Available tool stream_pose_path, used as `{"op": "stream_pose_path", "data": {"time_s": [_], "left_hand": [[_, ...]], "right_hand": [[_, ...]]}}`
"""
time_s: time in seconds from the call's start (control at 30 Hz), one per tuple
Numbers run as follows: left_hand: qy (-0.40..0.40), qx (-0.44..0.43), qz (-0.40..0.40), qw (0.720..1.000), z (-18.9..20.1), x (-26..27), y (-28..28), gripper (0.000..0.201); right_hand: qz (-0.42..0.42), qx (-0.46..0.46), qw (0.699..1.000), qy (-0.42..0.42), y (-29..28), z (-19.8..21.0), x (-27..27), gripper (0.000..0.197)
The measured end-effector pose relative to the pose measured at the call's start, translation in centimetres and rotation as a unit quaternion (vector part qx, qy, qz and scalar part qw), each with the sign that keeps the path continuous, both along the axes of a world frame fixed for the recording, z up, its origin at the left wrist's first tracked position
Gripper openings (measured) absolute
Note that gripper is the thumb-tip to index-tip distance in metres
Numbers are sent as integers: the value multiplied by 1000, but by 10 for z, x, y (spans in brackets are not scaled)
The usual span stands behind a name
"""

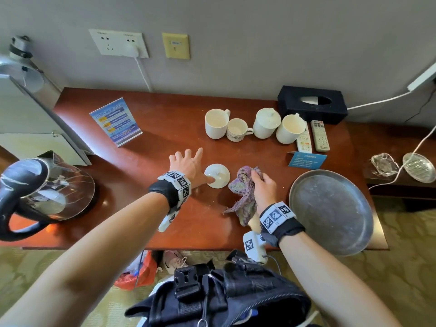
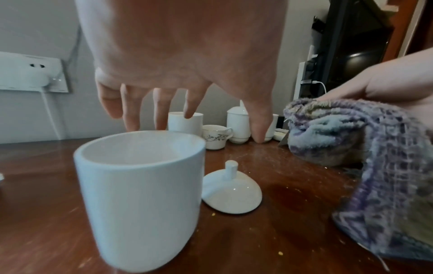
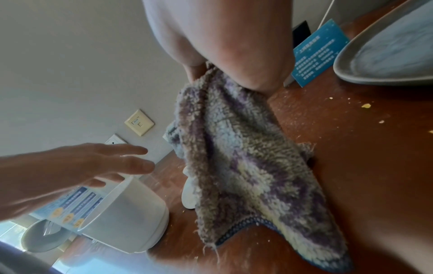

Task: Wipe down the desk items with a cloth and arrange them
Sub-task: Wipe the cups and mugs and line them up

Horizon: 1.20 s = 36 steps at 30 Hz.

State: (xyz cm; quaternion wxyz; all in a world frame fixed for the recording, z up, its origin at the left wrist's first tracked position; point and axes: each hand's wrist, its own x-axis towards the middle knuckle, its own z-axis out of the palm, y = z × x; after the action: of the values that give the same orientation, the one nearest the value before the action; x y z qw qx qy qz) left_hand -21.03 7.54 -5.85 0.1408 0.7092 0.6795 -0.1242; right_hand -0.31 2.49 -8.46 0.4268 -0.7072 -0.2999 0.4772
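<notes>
The right hand (image 1: pixel 264 187) has its fingers curled round a bunched purple cloth (image 1: pixel 244 194), most of it hanging down to the counter (image 1: pixel 146 208) — gathered that way, I judge, so a thick pad is ready for the next item to be wiped. The left hand (image 1: pixel 186 161) is spread wide with straight fingers and holds nothing; it hovers just above a white mug (image 2: pixel 140 196) standing upright on the counter, probably about to take it by the rim or just letting it go, which I cannot tell. The mug's lid (image 1: pixel 217 175) lies knob-up beside it, between the two hands, likely set apart so mug and lid can be cleaned separately.

From the head view the mug is hidden under the left hand and only the lid shows; the left wrist view shows the mug is open, its lid just beside it. The head view alone shows the row of other cups (image 1: pixel 254 126) near the wall, two remotes (image 1: pixel 312 136), a tissue box (image 1: pixel 311 103), a kettle (image 1: pixel 44 187) and a round metal tray (image 1: pixel 330 211) to the right — perhaps where the cups are meant to go. The right wrist view shows crumbs (image 3: pixel 365 105) scattered on the counter near the cloth
</notes>
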Motion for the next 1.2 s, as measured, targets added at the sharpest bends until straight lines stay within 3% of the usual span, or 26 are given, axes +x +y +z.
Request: {"op": "stream_pose_path", "data": {"time_s": [0.2, 0.4, 0.8, 1.0, 1.2], "left_hand": [[42, 4, -84, 996, -4, 35, 18, 75], [73, -59, -126, 987, -18, 48, 39, 48], [66, -112, -143, 981, -37, 53, 50, 33], [87, -74, -158, 981, -38, 56, 45, 34], [18, -16, -153, 988, -17, 48, 46, 34]], "right_hand": [[-11, -15, 1000, -21, -4, 4, 14, 22], [-27, -23, 999, -35, -2, 7, 24, 25], [-43, -49, 998, -26, -1, -5, 26, 25], [-46, -49, 998, -20, 2, -5, 24, 23], [-39, -39, 998, -16, 8, 0, 21, 21]]}}
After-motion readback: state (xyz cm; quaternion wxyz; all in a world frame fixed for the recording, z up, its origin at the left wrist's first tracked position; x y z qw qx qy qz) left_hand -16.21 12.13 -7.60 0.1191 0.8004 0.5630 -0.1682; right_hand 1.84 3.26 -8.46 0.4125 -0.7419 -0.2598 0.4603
